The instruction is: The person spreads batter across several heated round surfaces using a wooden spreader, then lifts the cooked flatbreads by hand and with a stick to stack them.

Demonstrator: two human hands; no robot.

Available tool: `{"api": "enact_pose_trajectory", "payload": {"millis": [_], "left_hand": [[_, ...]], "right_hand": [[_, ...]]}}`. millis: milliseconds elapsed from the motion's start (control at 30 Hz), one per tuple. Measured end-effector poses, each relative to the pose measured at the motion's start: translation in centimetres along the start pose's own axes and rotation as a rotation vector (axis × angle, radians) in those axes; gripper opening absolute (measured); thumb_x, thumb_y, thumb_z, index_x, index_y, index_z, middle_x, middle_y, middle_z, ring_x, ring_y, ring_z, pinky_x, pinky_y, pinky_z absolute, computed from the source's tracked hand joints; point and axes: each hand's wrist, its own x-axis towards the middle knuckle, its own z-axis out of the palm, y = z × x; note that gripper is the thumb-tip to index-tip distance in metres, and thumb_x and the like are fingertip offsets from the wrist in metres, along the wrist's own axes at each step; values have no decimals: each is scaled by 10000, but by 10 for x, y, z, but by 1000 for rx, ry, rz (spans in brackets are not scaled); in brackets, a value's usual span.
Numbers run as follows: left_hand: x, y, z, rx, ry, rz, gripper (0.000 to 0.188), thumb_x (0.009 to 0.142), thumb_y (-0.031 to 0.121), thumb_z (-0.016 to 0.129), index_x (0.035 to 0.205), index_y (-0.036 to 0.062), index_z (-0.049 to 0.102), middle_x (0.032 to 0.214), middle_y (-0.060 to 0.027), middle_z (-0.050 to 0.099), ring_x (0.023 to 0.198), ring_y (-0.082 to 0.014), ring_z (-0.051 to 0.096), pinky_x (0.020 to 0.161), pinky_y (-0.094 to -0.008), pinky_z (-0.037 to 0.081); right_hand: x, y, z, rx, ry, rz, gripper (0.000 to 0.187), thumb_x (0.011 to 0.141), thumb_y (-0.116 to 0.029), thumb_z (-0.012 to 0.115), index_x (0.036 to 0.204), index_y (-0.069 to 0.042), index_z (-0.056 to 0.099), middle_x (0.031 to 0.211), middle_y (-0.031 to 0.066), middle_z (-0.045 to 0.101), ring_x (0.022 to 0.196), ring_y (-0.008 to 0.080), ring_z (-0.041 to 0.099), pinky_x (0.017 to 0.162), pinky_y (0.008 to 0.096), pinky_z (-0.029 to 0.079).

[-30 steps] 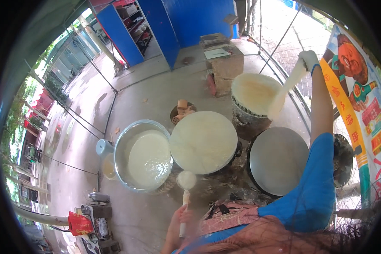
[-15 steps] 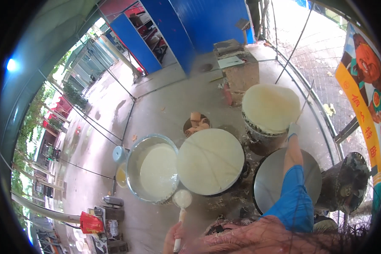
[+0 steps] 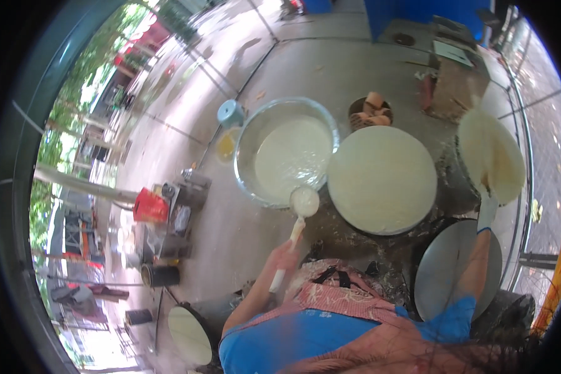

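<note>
My left hand [image 3: 285, 255] is closed round the white handle of a ladle [image 3: 305, 202]. The ladle's round bowl, coated with pale batter, is at the near rim of a wide metal basin [image 3: 243, 177] holding more batter. At the far right, my white-gloved right hand [image 3: 487, 210] grips the near edge of a large thin crepe [image 3: 489, 153]. Brown patches show on this crepe, which looks partly raised from its round griddle; the fingertips are small and blurred. Between basin and crepe, another pale round sheet of batter [image 3: 382, 181] covers a second griddle. A bare grey griddle [image 3: 458, 271] lies under my right forearm.
Beyond the middle griddle stands a dark bowl with tan rolled pieces [image 3: 374, 111]. A light blue container [image 3: 231, 113] and a yellow-filled tub [image 3: 229, 146] stand left of the basin. A cardboard box [image 3: 458, 87] is at the back right. Another pale round top [image 3: 189, 335] is at lower left.
The view has swung left and down. My right hand now has the far-right crepe's edge raised, and brown patches have come into sight. The ladle stays in my left hand near the basin rim.
</note>
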Motion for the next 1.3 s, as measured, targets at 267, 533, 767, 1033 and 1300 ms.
{"api": "enact_pose_trajectory", "payload": {"millis": [267,533,767,1033,1300], "left_hand": [[24,213,4,723,-130,245,450,910,139,501,1315,265,352,677,-10,419,461,-84,385,292,-168,311],[123,402,2,1008,190,-1,361,900,149,513,1224,257,394,671,-1,412,412,-70,336,284,-158,262],[141,397,7,872,263,-113,274,909,169,514,1162,237,432,622,17,383,396,-48,325,276,-153,245],[-19,337,184,858,91,75,178,919,193,514,1091,215,476,566,38,349,378,-23,313,268,-147,225],[-210,235,338,1708,-291,824,464,924,180,464,1349,247,289,573,51,304,384,-40,278,292,-196,200]], "right_hand": [[-118,-276,226,-527,-969,19,394,763,-315,620,1054,-52,640,687,131,639,537,226,606,511,353,460],[-283,-358,434,-1042,-1222,-485,317,758,-352,565,839,-68,681,816,174,653,773,349,630,679,437,481],[-381,-275,371,-939,-1085,-132,434,757,-468,576,806,-40,629,792,195,631,819,372,600,715,463,457],[-418,-353,325,-517,-542,-333,311,796,-358,644,929,-77,634,758,158,641,725,343,624,635,435,482],[-324,-458,328,178,-123,-546,323,794,-211,681,1054,-36,605,820,101,645,713,240,613,640,386,490]]}}
